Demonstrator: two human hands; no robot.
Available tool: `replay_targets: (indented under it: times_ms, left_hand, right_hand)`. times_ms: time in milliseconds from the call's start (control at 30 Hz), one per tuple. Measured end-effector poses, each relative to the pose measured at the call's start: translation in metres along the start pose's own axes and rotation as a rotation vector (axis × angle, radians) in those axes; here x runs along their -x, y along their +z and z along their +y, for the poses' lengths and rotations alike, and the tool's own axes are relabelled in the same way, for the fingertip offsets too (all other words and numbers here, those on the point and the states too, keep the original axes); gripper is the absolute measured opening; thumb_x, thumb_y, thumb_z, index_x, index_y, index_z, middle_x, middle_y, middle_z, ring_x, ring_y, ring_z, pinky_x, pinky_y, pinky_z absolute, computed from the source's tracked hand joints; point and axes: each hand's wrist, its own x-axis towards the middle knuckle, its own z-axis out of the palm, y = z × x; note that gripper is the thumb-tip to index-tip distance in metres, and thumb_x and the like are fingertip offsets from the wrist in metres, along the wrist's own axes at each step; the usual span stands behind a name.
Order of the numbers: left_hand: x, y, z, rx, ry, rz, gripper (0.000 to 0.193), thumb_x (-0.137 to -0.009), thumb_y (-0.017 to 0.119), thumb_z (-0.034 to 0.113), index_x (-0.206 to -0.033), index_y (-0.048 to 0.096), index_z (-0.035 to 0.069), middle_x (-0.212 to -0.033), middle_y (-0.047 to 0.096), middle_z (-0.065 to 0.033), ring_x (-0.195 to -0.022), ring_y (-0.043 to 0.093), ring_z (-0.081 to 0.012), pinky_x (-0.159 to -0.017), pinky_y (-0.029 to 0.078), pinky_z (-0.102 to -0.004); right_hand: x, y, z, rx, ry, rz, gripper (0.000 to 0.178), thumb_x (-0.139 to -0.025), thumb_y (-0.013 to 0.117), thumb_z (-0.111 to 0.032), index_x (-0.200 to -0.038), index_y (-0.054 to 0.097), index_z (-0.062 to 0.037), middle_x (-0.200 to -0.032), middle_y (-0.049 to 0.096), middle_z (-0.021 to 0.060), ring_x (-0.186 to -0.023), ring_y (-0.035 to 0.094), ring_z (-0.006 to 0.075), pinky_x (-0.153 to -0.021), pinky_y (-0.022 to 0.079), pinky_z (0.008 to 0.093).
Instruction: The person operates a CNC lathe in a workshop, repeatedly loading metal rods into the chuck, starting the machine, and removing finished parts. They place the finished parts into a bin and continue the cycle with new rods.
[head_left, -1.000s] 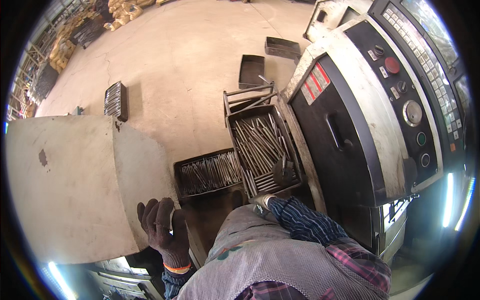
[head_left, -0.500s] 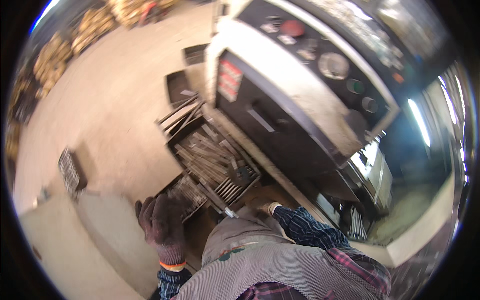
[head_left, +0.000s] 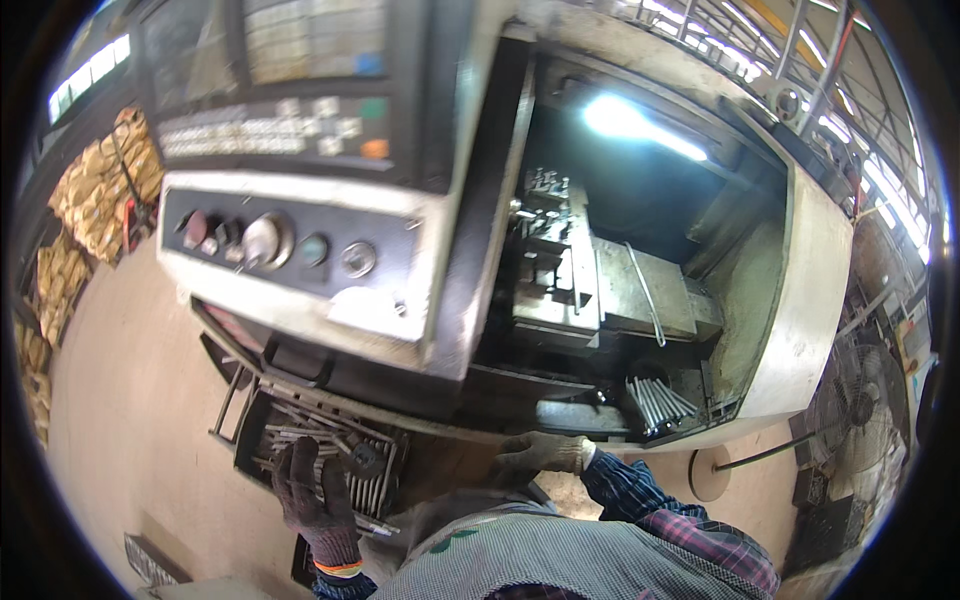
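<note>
My left hand (head_left: pixel 315 497), in a dark knitted work glove, hangs over the near side of a dark crate (head_left: pixel 245 450). Its fingers are stretched and slightly apart, with nothing seen in them. Long metal bars (head_left: pixel 370 490) lie in the crate around and behind that hand. My right hand (head_left: pixel 540 453), gloved too, is just below the front edge of the machine (head_left: pixel 640 445). Its fingers point left, loosely extended, and no object shows in them. Inside the machine's lit opening, a bundle of metal rods (head_left: pixel 660 405) leans at the lower right of the bay.
A control panel (head_left: pixel 300 255) with knobs and buttons juts out at the left, above the crate. A thin rod (head_left: pixel 645 295) rests on the machine's inner block. At the right stands a fan (head_left: pixel 850 405); yellowish sacks (head_left: pixel 105 190) are piled far left.
My view has swung up and right, from the floor and crate to the machine's lit opening. The right hand, formerly largely hidden beside my body, now shows before the machine.
</note>
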Motion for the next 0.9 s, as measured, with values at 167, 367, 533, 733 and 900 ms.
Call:
replay_targets:
  times_ms: [167, 367, 533, 733, 900]
  left_hand:
    - [-0.014, 0.07, 0.074, 0.095, 0.138, -0.088, 0.044, -0.09, 0.073, 0.01, -0.132, 0.063, 0.006, -0.122, 0.064, -0.0203, -0.11, 0.065, -0.0393, -0.092, 0.056, -0.0471]
    - [-0.049, 0.139, 0.15, 0.033, 0.437, -0.101, 0.042, -0.088, 0.073, 0.006, -0.128, 0.062, 0.006, -0.122, 0.065, -0.0216, -0.106, 0.067, -0.0415, -0.087, 0.058, -0.0465]
    - [-0.074, 0.181, 0.177, 0.074, 0.476, -0.084, 0.044, -0.086, 0.076, 0.002, -0.128, 0.063, 0.006, -0.121, 0.065, -0.0202, -0.104, 0.069, -0.0383, -0.084, 0.06, -0.0435]
    - [-0.108, 0.212, 0.182, 0.036, 0.511, -0.066, 0.039, -0.088, 0.076, 0.003, -0.125, 0.065, 0.008, -0.12, 0.067, -0.0189, -0.1, 0.07, -0.0369, -0.083, 0.061, -0.0426]
    - [-0.115, 0.229, 0.169, -0.035, 0.609, 0.046, 0.033, -0.089, 0.074, 0.003, -0.121, 0.066, 0.01, -0.113, 0.068, -0.0171, -0.098, 0.071, -0.0356, -0.081, 0.061, -0.0417]
  right_hand:
    - [0.065, -0.1, -0.038, -0.354, -0.223, 0.029, 0.041, -0.102, 0.065, -0.033, -0.127, 0.064, -0.0006, -0.111, 0.075, 0.0119, -0.102, 0.071, 0.0184, -0.089, 0.058, 0.0323]
    - [0.058, -0.205, 0.013, -0.629, -0.255, 0.495, 0.035, -0.103, 0.064, -0.027, -0.127, 0.063, -0.0001, -0.105, 0.076, 0.0132, -0.094, 0.074, 0.0191, -0.084, 0.059, 0.0294]
    - [0.012, -0.275, 0.063, -0.132, 0.038, 0.984, 0.059, -0.093, 0.071, -0.042, -0.137, 0.059, -0.0046, -0.125, 0.069, 0.0232, -0.119, 0.066, 0.0324, -0.103, 0.051, 0.0388]
    - [-0.043, -0.318, 0.101, -0.072, 0.231, 1.043, 0.07, -0.092, 0.068, -0.034, -0.151, 0.044, -0.005, -0.143, 0.058, 0.0247, -0.136, 0.053, 0.0371, -0.115, 0.041, 0.0427]
    - [-0.078, -0.337, 0.126, -0.078, 0.179, 0.983, 0.073, -0.089, 0.067, -0.03, -0.153, 0.041, -0.004, -0.146, 0.054, 0.0261, -0.137, 0.052, 0.0392, -0.115, 0.041, 0.0422]
